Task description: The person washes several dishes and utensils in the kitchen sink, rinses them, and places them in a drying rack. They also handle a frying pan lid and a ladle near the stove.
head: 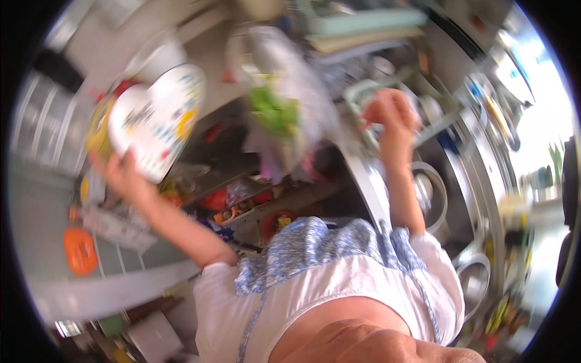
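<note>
At the left, my left hand (120, 174) grips the lower edge of a white heart-shaped board or plate (156, 115) with coloured prints and writing. A yellowish rounded thing (97, 127) shows behind it, close to my fingertips. My right hand (392, 109) is raised at the right with bent fingers, above or beside a pale green basket (358, 97); blur hides whether it holds anything. Between the hands is a translucent plastic bag (308, 100) with green leafy vegetables (274, 109) in it.
A dark open space with red items (213, 199) lies before my body. A metal-edged counter (358, 181) runs along the right, with round metal-rimmed openings or pots (426, 195) beyond. An orange object (80, 251) is at the far left. Pale green trays (363, 22) are stacked at the top.
</note>
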